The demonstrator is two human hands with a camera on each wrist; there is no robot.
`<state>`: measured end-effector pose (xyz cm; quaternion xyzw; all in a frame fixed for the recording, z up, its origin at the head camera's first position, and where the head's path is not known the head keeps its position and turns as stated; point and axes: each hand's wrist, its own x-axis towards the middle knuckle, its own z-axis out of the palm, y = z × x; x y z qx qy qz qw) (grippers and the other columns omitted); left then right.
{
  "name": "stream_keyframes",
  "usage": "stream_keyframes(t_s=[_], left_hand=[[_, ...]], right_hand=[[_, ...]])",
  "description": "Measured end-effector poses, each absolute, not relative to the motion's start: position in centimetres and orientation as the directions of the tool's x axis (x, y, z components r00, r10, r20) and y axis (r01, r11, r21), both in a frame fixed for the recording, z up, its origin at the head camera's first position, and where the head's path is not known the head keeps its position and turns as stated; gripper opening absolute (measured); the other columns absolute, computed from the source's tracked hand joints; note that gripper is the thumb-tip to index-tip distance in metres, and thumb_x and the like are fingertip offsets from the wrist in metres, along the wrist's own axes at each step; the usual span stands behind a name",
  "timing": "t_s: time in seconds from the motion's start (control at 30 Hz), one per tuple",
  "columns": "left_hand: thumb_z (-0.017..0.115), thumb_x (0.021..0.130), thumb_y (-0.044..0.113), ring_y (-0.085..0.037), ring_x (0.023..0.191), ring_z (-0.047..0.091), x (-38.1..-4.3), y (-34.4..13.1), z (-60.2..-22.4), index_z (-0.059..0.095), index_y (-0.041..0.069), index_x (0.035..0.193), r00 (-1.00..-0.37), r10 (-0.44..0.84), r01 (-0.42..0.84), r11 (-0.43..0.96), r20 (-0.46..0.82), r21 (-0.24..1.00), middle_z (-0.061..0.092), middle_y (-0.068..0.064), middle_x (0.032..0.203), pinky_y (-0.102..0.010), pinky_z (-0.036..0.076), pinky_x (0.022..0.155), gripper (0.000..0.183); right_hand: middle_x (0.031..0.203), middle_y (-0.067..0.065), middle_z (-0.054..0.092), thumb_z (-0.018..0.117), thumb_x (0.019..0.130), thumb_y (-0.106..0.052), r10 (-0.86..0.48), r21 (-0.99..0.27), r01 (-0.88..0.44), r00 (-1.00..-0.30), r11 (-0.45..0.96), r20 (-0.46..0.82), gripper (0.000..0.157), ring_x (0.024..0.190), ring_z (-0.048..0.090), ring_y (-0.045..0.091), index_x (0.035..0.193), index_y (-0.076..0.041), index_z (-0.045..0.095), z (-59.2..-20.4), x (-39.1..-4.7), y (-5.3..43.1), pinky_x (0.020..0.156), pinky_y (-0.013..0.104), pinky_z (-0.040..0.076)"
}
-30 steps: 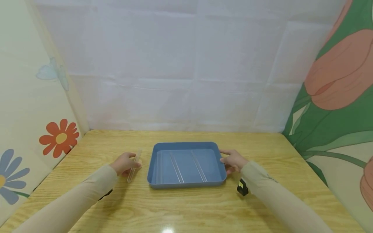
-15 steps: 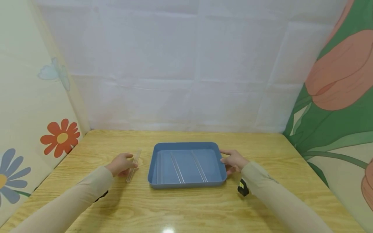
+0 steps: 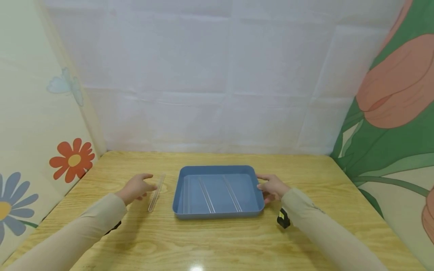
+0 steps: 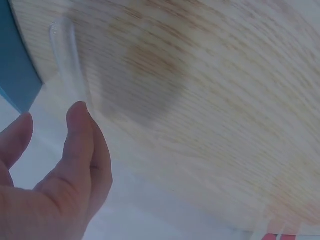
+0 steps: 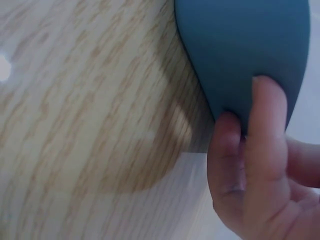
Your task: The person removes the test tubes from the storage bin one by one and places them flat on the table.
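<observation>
A clear test tube [image 3: 156, 197] lies slanted on the table, left of a shallow blue tray [image 3: 218, 216]. My left hand [image 3: 135, 187] is beside the tube, fingers spread and nothing gripped; the thumb overlaps the tube in the head view. In the left wrist view, the tube's rounded end [image 4: 64, 37] shows beyond the fingertips. Two more clear tubes, a left one [image 3: 206, 195] and a right one [image 3: 232, 194], lie roughly parallel inside the tray. My right hand [image 3: 274, 186] rests its fingertips against the tray's outer right wall [image 5: 240, 55].
The wooden table [image 3: 217, 244] has a white sheet [image 3: 203, 94] hanging behind it. Walls painted with flowers stand at both sides. A black device [image 3: 283, 218] is under the right wrist. Fainter streaks show along the tray's left side.
My left hand has let go of the test tube and drawn back to the left, leaving it on the table. The right hand stays at the tray.
</observation>
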<state>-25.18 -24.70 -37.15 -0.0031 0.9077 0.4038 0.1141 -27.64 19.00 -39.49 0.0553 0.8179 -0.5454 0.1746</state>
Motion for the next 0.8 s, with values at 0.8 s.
stream_keyframes(t_s=[0.8], left_hand=[[0.057, 0.097, 0.006, -0.038, 0.097, 0.061, -23.9, -20.9, -35.7, 0.028, -0.013, 0.145, -0.967, 0.191, -0.044, 0.527, -0.168, 0.849, 0.055, -0.033, 0.121, -0.047, 0.053, 0.083, 0.060]], right_hand=[[0.096, 0.017, 0.068, 0.052, 0.097, 0.001, -0.104, -0.865, 0.295, -0.926, 0.405, -0.364, 0.056, 0.069, 0.066, 0.021, 0.150, -0.006, 0.036, -39.2, -27.4, 19.0, 0.047, 0.029, 0.053]])
